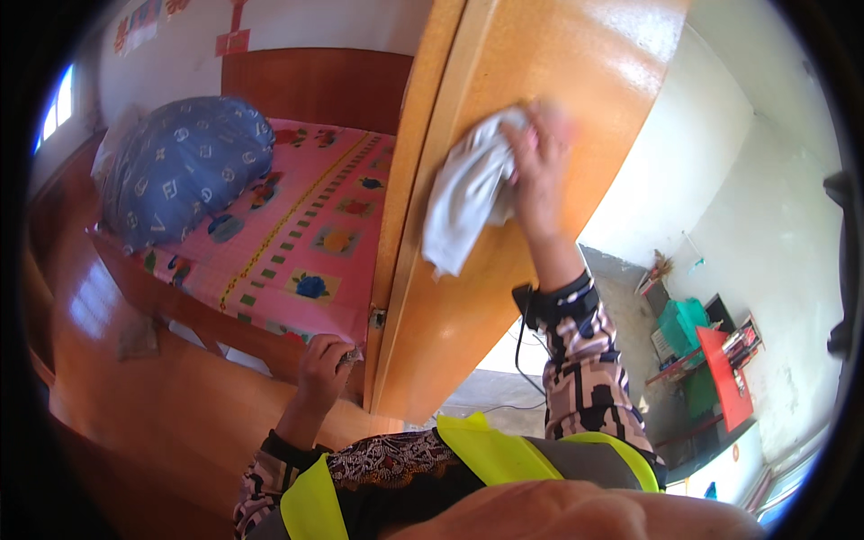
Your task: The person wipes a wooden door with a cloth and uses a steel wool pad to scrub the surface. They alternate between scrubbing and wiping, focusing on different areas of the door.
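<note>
My right hand (540,169) presses a white cloth (466,196) against the broad face of a varnished wooden door (459,324). Its fingertips are blurred. A black band with a cable (523,304) sits at that wrist. Lower down, on the other side of the door's edge, my left hand (324,368) is curled around a metal door handle (347,356), most of which the fingers hide. Just above and right of it, a metal latch plate (378,318) is set in the door's edge.
Left of the door stands a wooden bed (317,88) with a pink patterned sheet (263,277) and a blue patterned bundle (189,169). Glossy flooring (223,398) runs beside it. At right, a red table (725,378) stands near a green covering (682,324) by the white wall (749,223).
</note>
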Action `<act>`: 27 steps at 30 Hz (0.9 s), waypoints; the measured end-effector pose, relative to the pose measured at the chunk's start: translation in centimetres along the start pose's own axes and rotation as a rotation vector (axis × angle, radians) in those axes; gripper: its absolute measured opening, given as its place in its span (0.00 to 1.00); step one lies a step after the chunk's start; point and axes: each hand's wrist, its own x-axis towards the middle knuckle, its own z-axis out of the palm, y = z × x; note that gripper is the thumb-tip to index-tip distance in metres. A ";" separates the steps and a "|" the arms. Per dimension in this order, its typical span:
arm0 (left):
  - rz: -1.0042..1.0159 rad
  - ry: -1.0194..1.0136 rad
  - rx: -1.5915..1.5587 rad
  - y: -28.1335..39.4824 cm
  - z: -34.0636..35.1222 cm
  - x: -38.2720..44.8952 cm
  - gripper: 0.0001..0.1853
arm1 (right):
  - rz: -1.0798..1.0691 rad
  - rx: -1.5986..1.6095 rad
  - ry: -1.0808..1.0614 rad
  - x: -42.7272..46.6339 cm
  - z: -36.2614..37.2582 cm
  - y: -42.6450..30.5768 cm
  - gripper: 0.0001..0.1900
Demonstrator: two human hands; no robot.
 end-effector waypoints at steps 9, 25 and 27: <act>0.011 0.031 -0.036 -1.7 1.3 4.2 0.15 | -0.083 0.079 0.086 2.8 0.7 -0.6 0.21; -0.072 -0.025 -0.386 -13.3 2.6 7.4 0.13 | 0.072 0.015 -0.016 0.0 3.8 -8.0 0.27; -0.073 -0.023 -0.461 -15.0 2.2 8.3 0.14 | -0.061 0.109 0.091 3.5 4.5 -7.3 0.28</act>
